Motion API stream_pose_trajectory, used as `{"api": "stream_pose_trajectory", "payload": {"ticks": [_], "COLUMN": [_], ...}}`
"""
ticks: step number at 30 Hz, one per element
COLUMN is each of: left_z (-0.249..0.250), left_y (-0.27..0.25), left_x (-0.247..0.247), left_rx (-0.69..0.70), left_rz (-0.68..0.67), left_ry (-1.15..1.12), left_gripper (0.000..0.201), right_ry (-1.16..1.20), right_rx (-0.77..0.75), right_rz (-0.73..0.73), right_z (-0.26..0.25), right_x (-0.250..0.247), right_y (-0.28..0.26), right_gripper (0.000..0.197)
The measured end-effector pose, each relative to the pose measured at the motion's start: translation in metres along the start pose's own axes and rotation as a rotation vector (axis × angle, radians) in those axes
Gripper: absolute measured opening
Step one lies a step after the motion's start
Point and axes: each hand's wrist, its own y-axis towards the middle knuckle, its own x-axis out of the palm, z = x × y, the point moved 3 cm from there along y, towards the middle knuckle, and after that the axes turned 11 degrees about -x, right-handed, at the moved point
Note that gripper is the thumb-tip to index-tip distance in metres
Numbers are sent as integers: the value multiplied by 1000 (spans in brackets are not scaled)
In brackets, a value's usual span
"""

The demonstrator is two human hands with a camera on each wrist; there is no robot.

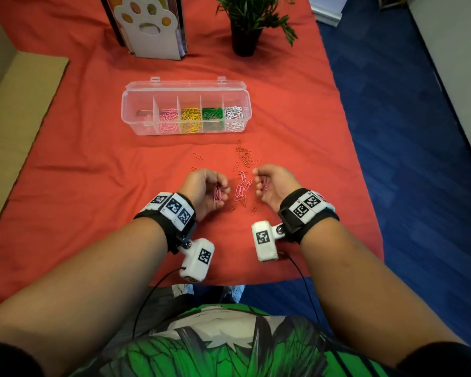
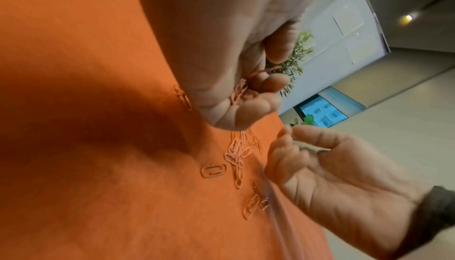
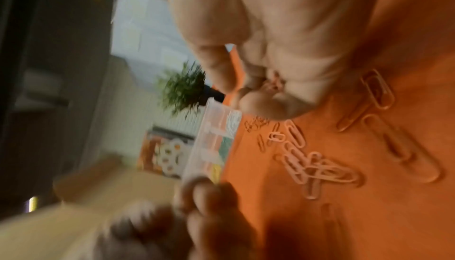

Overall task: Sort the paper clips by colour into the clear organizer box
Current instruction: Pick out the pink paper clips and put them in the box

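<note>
The clear organizer box [image 1: 136, 104] lies open on the orange cloth, with pink, yellow, green and white clips in separate compartments; its leftmost compartment holds something dim. Loose pink paper clips [image 1: 241, 190] lie between my hands, and orange clips [image 1: 245, 156] are scattered farther toward the box. My left hand [image 1: 215, 190] curls round a bunch of pink clips [image 2: 237, 93]. My right hand [image 1: 261, 183] curls round a few pink clips [image 3: 275, 83]. Both hands hover just above the cloth, either side of the loose pile.
A paw-print holder [image 1: 150, 25] and a potted plant [image 1: 246, 25] stand behind the box. The cloth's right edge [image 1: 365, 172] drops to blue floor. A beige surface [image 1: 19, 110] borders the left.
</note>
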Motion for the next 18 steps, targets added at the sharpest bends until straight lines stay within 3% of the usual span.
{"api": "stream_pose_trajectory", "payload": {"ticks": [2,4,5,8,11,14,16,18], "left_z": [2,1,0,-2,3,5,3,2], "left_y": [0,6,10,20,18,18,20,22], "left_x": [1,1,0,-2,4,9,11,12], "left_rx": [-5,28,68,228,348,365,368,402], "left_rz": [29,186,282,491,583,595,586,570], "left_ry": [-7,187,349,770,1076,1197,1240,1282], "left_gripper": [26,30,32,27,21,19,20,20], "right_ry": [-541,-1126,-1285,-1448,-1515,-1446,-1223,-738], "right_rx": [-70,-166,-222,-354,-400,-291,-200,-93], "right_rz": [-2,-31,-22,-34,-71,-111,-116,-60], "right_z": [-4,-9,-10,-9,-9,-11,-11,-9], "right_x": [3,8,11,22,28,20,13,5], "right_y": [7,5,2,-5,-9,-7,-1,2], "right_gripper": [24,25,29,43,34,31,19,18]}}
